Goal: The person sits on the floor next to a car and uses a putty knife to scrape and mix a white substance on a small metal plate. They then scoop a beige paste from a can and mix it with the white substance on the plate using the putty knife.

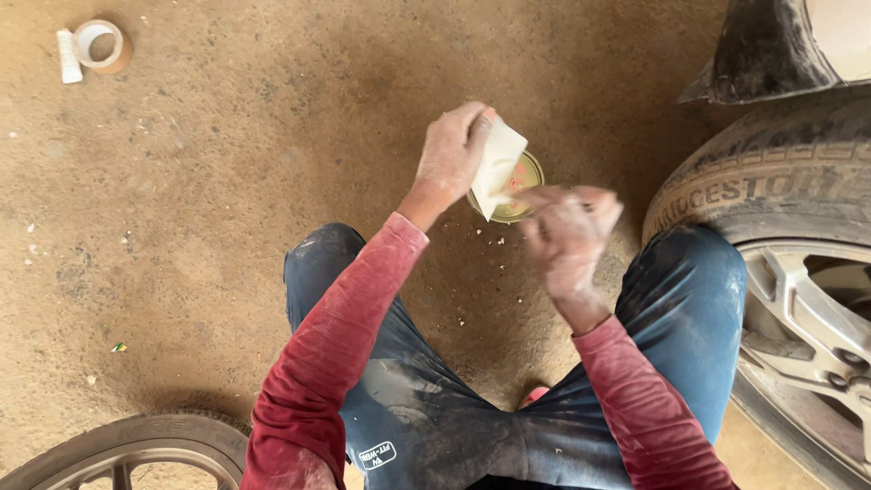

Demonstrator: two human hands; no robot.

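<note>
A pale card (498,170) is pinched in the left hand (451,156), its long axis tilted down toward the tin (517,191) on the floor (227,181) just beneath. The right hand (567,238), blurred, is held just right of the tin; its grip cannot be told.

Both hands, left hand (451,156) and right hand (569,238), are bare and coated in pale dust down to the fingers; behind the wrists run faded red long sleeves, dust-smeared, above dark blue jeans with grey stains
</note>
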